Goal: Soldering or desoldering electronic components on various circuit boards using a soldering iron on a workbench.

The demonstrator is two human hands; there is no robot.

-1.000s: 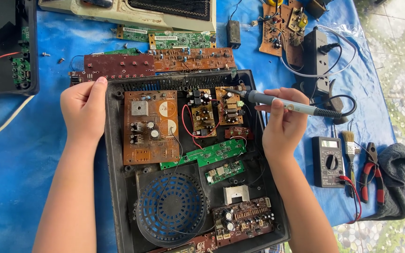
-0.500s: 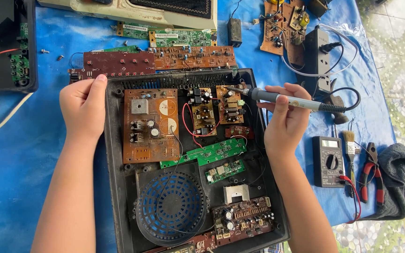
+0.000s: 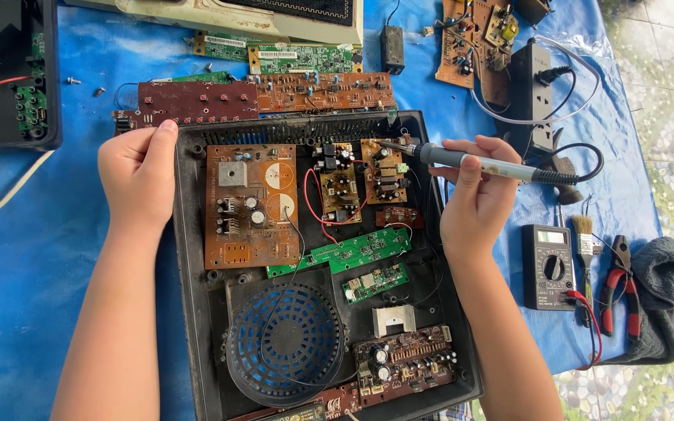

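Hands: left hand gripping open black plastic chassis rim; right hand pinching grey pen-shaped soldering iron, tip on small brown circuit board. Risk: slipping tip bridging neighbouring joints.

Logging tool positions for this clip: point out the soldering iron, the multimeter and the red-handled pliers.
soldering iron (image 3: 477, 162): head view, on its grey barrel beside the right hand's fingers.
multimeter (image 3: 549, 267): head view, on the middle of its dark body, at the dial.
red-handled pliers (image 3: 619, 292): head view, where the handles meet.
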